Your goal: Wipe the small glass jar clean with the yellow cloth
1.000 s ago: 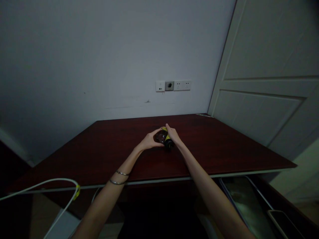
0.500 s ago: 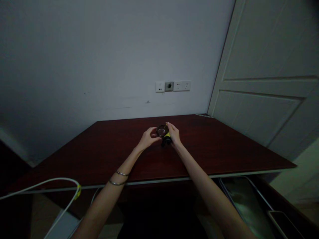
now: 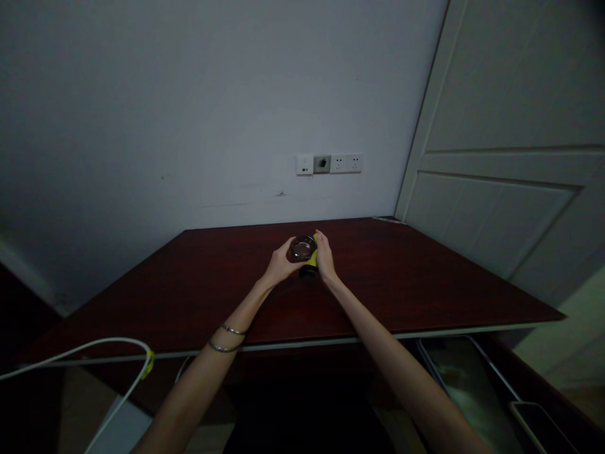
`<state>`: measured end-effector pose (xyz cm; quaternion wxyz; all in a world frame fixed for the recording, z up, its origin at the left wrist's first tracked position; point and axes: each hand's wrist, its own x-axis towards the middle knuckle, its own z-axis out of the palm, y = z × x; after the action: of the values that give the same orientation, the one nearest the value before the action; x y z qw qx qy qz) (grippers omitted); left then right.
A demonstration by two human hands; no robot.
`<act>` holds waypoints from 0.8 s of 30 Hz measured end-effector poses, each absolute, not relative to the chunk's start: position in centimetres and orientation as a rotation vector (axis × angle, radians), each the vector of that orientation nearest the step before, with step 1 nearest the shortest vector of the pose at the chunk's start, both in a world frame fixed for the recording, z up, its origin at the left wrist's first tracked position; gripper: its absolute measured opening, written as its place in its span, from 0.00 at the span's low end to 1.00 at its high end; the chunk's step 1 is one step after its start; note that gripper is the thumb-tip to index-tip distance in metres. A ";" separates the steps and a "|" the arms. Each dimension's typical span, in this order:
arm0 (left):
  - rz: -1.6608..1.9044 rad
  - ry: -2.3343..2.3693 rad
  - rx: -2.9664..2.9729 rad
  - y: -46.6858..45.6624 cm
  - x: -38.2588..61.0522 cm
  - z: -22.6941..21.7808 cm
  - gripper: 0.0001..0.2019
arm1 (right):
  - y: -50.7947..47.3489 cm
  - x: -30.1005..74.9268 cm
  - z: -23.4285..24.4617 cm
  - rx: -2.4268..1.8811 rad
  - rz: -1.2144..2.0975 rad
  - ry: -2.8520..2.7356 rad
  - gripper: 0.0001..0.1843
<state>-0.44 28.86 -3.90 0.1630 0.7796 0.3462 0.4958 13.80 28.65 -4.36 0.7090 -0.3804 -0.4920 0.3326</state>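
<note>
A small round dark glass bowl is between my two hands above the desk. My left hand curls round its left side, with the thumb along the near edge. My right hand is closed against a yellow-and-black object, which touches or nearly touches the bowl's right side. The object's black end points towards me; its exact kind is too dark and too covered to make out. Two metal bangles circle my left forearm.
The dark red desk stretches under my hands to the wall, where sockets are mounted. A white cable loops at the left front edge. Below the right edge, an open drawer holds a phone. A pale door stands right.
The bowl has shifted slightly left and now shows more fully. My right hand and the yellow-and-black object have moved a little left, and the object has turned, its black end now lower and further left.
</note>
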 end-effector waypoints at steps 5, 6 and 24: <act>1.232 0.834 2.169 28.0 -0.5 -3.7 0.37 | 29.6 15.3 -3.9 -0.754 0.862 -1.177 0.29; 1.197 0.801 2.152 28.0 -0.5 -3.7 0.38 | 29.7 15.5 -3.8 -0.738 0.921 -1.187 0.29; 1.410 0.739 1.714 29.4 0.0 -4.6 0.32 | 29.4 14.3 -4.4 -0.799 0.715 -1.037 0.24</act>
<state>0.04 29.41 -4.58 0.3904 0.6745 0.2908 0.5550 14.30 29.42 -4.38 0.7345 -0.3636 -0.4717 0.3252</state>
